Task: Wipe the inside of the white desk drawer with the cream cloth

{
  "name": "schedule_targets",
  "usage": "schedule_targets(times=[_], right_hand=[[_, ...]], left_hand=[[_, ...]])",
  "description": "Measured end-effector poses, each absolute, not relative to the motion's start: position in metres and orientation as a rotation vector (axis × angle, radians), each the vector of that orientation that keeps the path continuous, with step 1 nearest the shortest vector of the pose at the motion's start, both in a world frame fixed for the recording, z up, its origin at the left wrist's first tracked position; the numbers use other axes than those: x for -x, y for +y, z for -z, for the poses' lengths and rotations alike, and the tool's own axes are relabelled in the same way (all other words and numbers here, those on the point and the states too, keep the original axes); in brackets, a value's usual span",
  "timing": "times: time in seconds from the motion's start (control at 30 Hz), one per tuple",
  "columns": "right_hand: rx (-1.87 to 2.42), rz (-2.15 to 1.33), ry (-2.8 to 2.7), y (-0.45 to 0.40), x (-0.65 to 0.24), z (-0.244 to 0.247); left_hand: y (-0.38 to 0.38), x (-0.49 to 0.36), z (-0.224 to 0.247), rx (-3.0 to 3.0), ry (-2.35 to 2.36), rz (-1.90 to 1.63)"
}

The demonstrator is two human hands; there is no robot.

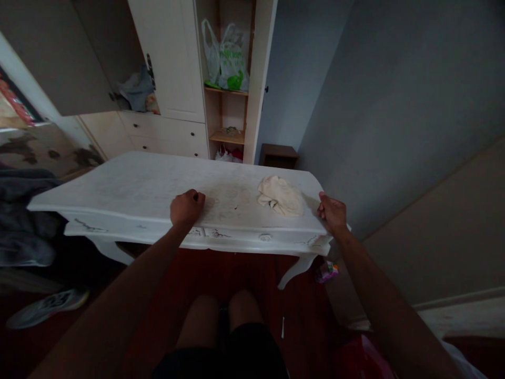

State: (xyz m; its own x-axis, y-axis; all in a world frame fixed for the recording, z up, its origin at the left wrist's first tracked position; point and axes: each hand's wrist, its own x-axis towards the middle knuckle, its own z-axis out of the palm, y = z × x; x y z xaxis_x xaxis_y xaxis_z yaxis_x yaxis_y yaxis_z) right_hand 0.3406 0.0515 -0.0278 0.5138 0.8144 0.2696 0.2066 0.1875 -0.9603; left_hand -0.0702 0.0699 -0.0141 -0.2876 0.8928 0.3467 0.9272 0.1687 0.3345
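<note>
A white table (165,181) with carved drawer fronts and curved legs stands before me. My left hand (187,207) is closed in a fist at its front edge, with nothing showing in the fingers. At the right end of the table, my right hand (332,211) is also curled closed by the edge, and I see nothing in it. Between the two hands, nearer the right one, a crumpled cream cloth (281,196) lies on the tabletop. Brownish smudges mark the surface between my left hand and the cloth.
Behind the table, a white wardrobe (179,68) has open doors and shelves holding a plastic bag (232,63). A small brown cabinet (279,153) stands beyond the table. A shoe (49,308) shows at lower left, and a pink packet (326,271) sits near the right table leg.
</note>
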Motion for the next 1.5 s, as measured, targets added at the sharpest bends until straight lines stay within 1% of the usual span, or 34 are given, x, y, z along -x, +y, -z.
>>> schedule_targets(times=[0.47, 0.6, 0.73, 0.87, 0.97, 1.03, 1.13, 1.23, 1.3, 1.4, 1.5], right_hand=[[1.332, -0.504, -1.013, 0.053, -0.344, 0.030], [1.222, -0.526, -0.932, 0.059, -0.347, 0.034], [1.109, -0.545, -0.980, 0.059, -0.348, 0.038], [1.152, -0.547, -1.025, 0.048, -0.343, 0.036], [1.110, -0.622, -0.951, 0.028, -0.331, 0.033], [1.014, -0.724, -0.918, 0.006, -0.319, 0.036], [0.911, -1.043, -0.999, -0.035, -0.292, 0.055], [0.979, -1.460, -1.053, -0.066, -0.259, 0.089], [1.061, -1.675, -1.040, -0.072, -0.239, 0.110], [1.054, -1.916, -0.762, -0.059, -0.220, 0.128], [0.910, -2.027, -0.387, -0.036, -0.212, 0.133]], left_hand=[[0.073, 0.073, 0.021, 1.823, -2.297, 0.766], [0.073, 0.072, 0.020, 1.819, -2.307, 0.788], [0.073, 0.072, 0.019, 1.821, -2.309, 0.803], [0.072, 0.072, 0.018, 1.824, -2.309, 0.803], [0.071, 0.072, 0.018, 1.838, -2.312, 0.800], [0.071, 0.072, 0.018, 1.845, -2.310, 0.803], [0.072, 0.073, 0.019, 1.846, -2.287, 0.822], [0.072, 0.073, 0.019, 1.837, -2.279, 0.838], [0.072, 0.073, 0.020, 1.836, -2.281, 0.838], [0.072, 0.072, 0.020, 1.829, -2.269, 0.829], [0.072, 0.073, 0.021, 1.819, -2.251, 0.830]])
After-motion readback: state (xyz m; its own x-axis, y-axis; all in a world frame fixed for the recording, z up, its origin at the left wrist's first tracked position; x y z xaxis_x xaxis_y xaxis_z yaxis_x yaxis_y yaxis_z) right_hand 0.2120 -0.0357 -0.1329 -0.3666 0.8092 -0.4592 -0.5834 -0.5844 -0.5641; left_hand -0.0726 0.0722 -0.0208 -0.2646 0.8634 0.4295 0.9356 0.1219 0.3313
